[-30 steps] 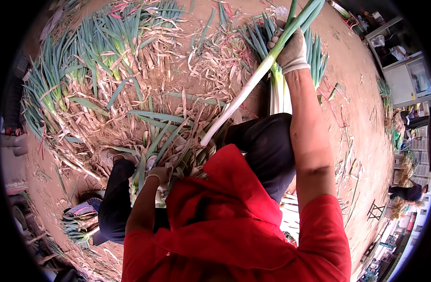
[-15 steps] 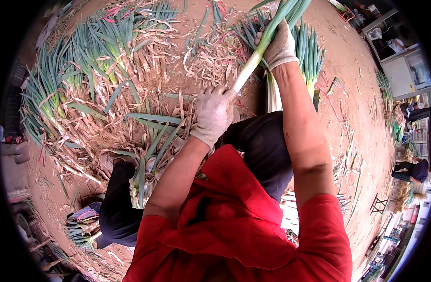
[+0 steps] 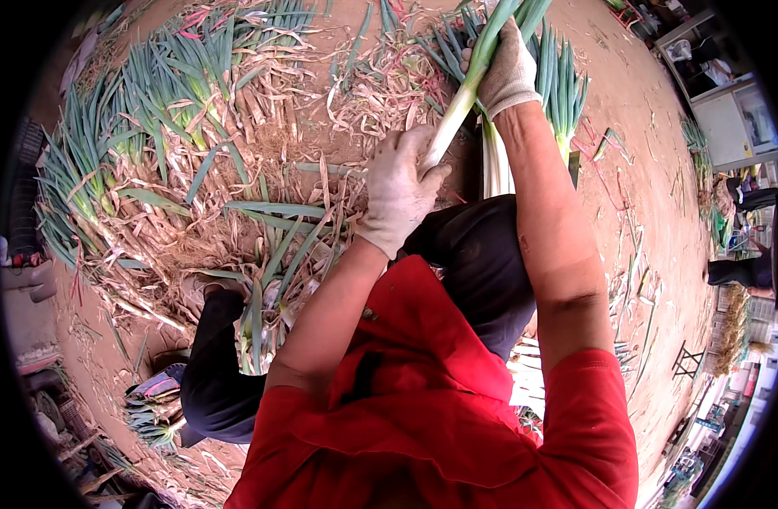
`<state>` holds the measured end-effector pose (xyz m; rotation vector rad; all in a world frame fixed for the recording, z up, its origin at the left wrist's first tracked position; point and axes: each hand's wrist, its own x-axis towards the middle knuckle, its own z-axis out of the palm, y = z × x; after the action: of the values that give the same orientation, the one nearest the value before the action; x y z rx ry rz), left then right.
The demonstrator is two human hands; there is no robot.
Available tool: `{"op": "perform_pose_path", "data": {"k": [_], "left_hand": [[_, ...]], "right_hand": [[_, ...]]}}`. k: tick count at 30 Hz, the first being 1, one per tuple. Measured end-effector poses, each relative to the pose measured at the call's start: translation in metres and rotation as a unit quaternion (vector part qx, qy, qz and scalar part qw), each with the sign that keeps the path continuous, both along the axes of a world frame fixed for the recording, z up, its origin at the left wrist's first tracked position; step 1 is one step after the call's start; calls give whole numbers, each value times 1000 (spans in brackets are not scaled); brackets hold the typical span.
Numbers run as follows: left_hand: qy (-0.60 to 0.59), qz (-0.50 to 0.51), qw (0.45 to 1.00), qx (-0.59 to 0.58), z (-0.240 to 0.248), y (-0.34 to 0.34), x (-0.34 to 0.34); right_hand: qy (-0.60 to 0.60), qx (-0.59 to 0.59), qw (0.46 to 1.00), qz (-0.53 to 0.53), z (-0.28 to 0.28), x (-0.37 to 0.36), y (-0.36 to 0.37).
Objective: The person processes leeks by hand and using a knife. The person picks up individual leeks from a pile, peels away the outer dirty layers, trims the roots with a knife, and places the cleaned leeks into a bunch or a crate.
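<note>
A long green onion (image 3: 457,113) slants up and to the right, with its white end toward me and its green leaves at the top edge. My right hand (image 3: 509,75), in a pale work glove, is closed round it where the white turns green. At the lower end my gloved left hand (image 3: 399,188) has the white shank between thumb and fingers; the very tip is hidden there. Behind my right forearm lie more green onions (image 3: 563,93), cleaned white stalks (image 3: 496,161) among them, partly covered by my hand and arm.
A large heap of untrimmed green onions (image 3: 164,102) spreads over the dirt floor at left. Dry peeled leaves (image 3: 380,106) litter the ground ahead. A small bundle (image 3: 156,416) lies by my left leg. At right stand a white cabinet (image 3: 732,123) and a person (image 3: 749,271) farther off.
My left hand has shifted slightly right and its thumb now shows along the white shank. My right hand keeps its hold, a little higher in view. The person at far right has moved.
</note>
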<state>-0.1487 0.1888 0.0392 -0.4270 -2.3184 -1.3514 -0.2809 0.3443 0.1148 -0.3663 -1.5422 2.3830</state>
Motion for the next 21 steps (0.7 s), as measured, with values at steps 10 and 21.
{"op": "perform_pose_path", "data": {"k": [10, 21], "left_hand": [[-319, -183, 825, -429, -158, -117, 58], [-436, -9, 897, -67, -189, -203, 123]], "right_hand": [[-11, -8, 997, -70, -1, -8, 29], [-22, -11, 994, -111, -14, -5, 32]]}}
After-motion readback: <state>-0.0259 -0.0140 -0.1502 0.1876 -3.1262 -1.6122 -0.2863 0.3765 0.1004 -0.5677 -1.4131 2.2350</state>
